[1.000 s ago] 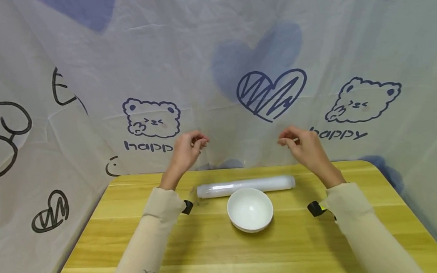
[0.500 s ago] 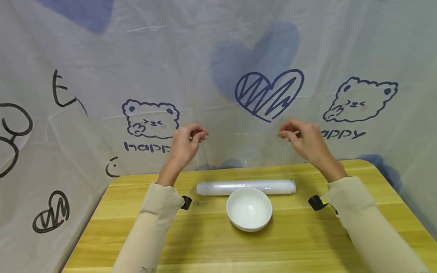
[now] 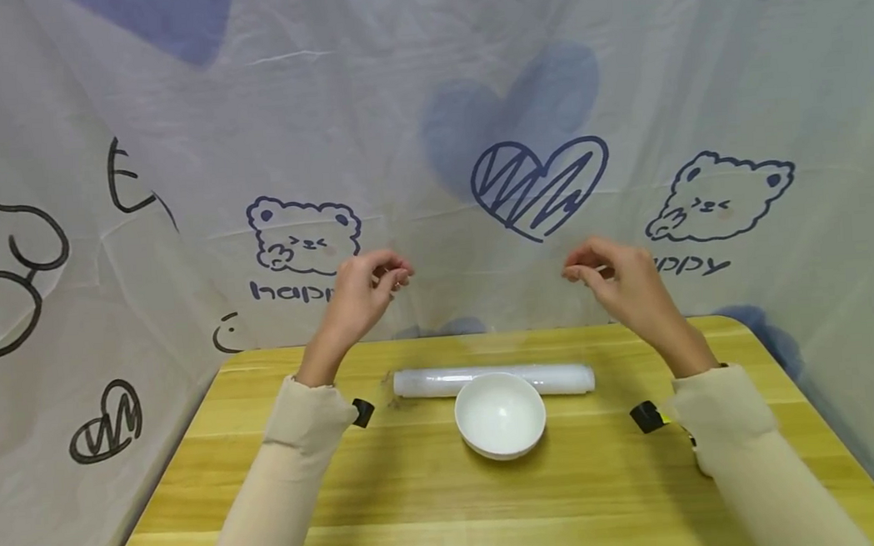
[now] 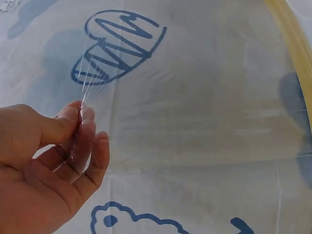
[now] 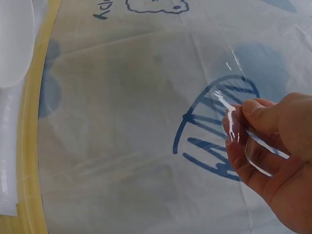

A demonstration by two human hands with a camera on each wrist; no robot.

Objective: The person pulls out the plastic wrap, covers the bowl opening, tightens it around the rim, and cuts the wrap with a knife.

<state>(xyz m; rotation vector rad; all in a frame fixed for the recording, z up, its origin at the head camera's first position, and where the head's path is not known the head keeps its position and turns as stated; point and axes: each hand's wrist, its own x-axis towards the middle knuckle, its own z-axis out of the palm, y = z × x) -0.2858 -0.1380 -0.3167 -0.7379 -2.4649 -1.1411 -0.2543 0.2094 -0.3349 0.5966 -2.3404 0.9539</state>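
Observation:
Above the far edge of the table, my left hand (image 3: 358, 299) pinches one side of a sheet of clear plastic wrap (image 4: 90, 91) between thumb and fingers. My right hand (image 3: 625, 285) pinches the other side, level with the left. Creases fan out from the left fingertips, and the film glints over the right fingers. Most of the transparent sheet is hard to make out. Below lies the roll of plastic wrap (image 3: 432, 382), crosswise on the table. A white bowl (image 3: 501, 415) stands upright just in front of it, hiding part of the roll.
The wooden table (image 3: 437, 515) ends just behind the roll. A hanging cloth (image 3: 426, 98) with hearts and bear drawings closes off the back and sides. A black wrist camera (image 3: 363, 412) sits below the left hand, another (image 3: 647, 416) below the right.
Both hands have risen a little, and the right has drifted outward, slightly widening the gap. The roll's right end has shifted nearer the person. The bowl stays in place.

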